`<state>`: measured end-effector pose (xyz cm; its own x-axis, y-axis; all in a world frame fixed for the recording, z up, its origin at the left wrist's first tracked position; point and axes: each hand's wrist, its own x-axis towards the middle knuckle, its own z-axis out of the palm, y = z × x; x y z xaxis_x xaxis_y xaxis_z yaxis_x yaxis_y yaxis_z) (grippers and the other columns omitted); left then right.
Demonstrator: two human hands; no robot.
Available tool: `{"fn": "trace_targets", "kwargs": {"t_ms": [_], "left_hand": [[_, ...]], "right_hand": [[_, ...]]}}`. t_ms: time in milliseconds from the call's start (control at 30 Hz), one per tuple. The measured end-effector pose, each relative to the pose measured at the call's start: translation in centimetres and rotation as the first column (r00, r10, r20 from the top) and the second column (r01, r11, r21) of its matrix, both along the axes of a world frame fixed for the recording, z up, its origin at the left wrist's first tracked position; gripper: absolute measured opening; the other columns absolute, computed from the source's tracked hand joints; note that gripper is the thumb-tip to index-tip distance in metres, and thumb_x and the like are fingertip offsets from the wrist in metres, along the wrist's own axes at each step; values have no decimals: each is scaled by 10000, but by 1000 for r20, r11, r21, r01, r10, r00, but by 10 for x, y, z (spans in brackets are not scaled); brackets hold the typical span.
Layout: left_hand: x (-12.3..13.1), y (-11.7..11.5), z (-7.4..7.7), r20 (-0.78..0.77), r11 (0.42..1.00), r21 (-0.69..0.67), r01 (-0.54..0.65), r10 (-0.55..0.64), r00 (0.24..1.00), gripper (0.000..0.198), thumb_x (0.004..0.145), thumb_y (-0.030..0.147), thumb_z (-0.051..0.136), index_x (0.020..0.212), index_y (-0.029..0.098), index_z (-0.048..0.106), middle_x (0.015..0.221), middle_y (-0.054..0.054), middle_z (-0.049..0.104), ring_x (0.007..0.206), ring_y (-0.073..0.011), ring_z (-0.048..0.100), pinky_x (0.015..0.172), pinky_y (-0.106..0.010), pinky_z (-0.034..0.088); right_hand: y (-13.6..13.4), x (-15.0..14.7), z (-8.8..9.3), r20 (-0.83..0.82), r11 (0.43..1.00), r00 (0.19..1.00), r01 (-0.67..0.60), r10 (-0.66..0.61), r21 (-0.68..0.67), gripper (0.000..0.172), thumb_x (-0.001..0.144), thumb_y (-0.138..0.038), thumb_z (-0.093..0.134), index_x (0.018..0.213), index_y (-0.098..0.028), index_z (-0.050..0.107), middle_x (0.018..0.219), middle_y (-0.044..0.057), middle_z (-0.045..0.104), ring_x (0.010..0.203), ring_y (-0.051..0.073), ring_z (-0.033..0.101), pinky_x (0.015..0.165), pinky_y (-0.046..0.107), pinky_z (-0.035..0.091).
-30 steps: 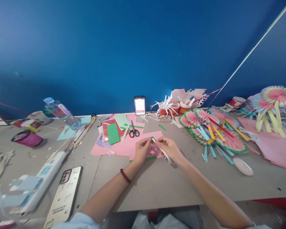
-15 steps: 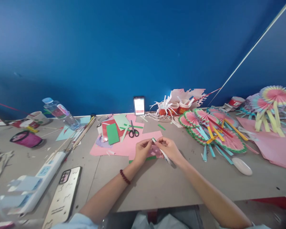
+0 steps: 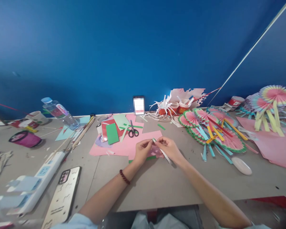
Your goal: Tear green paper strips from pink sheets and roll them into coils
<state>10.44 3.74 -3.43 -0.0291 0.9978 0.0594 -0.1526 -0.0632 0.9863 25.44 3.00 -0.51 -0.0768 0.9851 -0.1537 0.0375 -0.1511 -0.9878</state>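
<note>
My left hand and my right hand meet over the middle of the table, both pinched on a narrow white and green paper strip that runs from the fingertips back under the right palm. Beneath them lies a folded pink paper piece on a pink sheet with a green edge. A dark red bead bracelet circles my left wrist. Black scissors rest just beyond the hands.
Finished pleated paper fans pile up at right, more fans at far right. Red paper cups stand by the blue wall. At left are a phone, a power strip, wooden sticks and a water bottle.
The hands have stayed almost in place; the strip's free end under my right hand has drawn in slightly. The view has shifted a touch.
</note>
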Motion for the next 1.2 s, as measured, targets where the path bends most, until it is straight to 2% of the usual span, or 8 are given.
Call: {"fn": "trace_targets", "kwargs": {"t_ms": [200,467,733,900,1033,1100,1200], "left_hand": [[-1,-1,-1,-21,1000,9,8,-8,1000,325,736,494,810,762,171,816,801,-114,806,714,-229,712,730,-358,583],[-2,-2,0,-38,999,23,31,-30,999,345,760,507,803,766,162,813,806,-125,800,745,-235,725,741,-357,588],[-2,-3,1,-60,999,35,36,-34,998,376,767,554,783,740,179,801,790,-98,799,744,-225,719,773,-356,583],[-1,-3,4,-15,999,23,28,-27,1000,374,717,550,825,735,178,796,769,-98,785,714,-212,703,744,-360,583],[0,-3,4,32,999,-33,21,-20,999,434,626,550,883,773,154,787,751,-99,761,643,-209,676,620,-352,574],[0,-3,5,16,999,-47,21,-20,1000,407,642,535,875,752,155,779,720,-87,744,626,-204,663,593,-338,561],[0,-4,7,-33,1000,-7,-1,1,999,335,715,502,829,688,175,766,685,-72,729,651,-200,658,632,-323,552]], "right_hand": [[-1,1,-1,5,1000,1000,-10,10,4,406,693,-552,788,724,-195,598,593,-50,604,369,77,482,337,211,411],[1,1,0,19,1000,1000,-1,1,-6,417,661,-557,799,701,-196,594,565,-62,572,359,79,479,321,207,393],[1,2,-1,25,1000,1000,-16,16,-3,438,659,-586,790,699,-201,586,549,-71,570,360,75,472,329,201,389],[0,2,1,48,1000,999,-19,19,-7,410,684,-564,782,705,-204,588,569,-65,588,358,79,479,329,208,391],[-1,2,3,56,1000,998,-18,19,-18,411,684,-569,778,704,-205,589,594,-57,613,359,77,474,326,213,404],[-1,2,2,60,1000,998,-25,26,-17,399,694,-557,774,710,-204,591,593,-59,611,364,80,488,334,215,417],[0,4,-3,58,998,996,-63,63,-2,365,731,-521,769,749,-202,590,617,-51,639,388,95,552,380,217,455]]}}
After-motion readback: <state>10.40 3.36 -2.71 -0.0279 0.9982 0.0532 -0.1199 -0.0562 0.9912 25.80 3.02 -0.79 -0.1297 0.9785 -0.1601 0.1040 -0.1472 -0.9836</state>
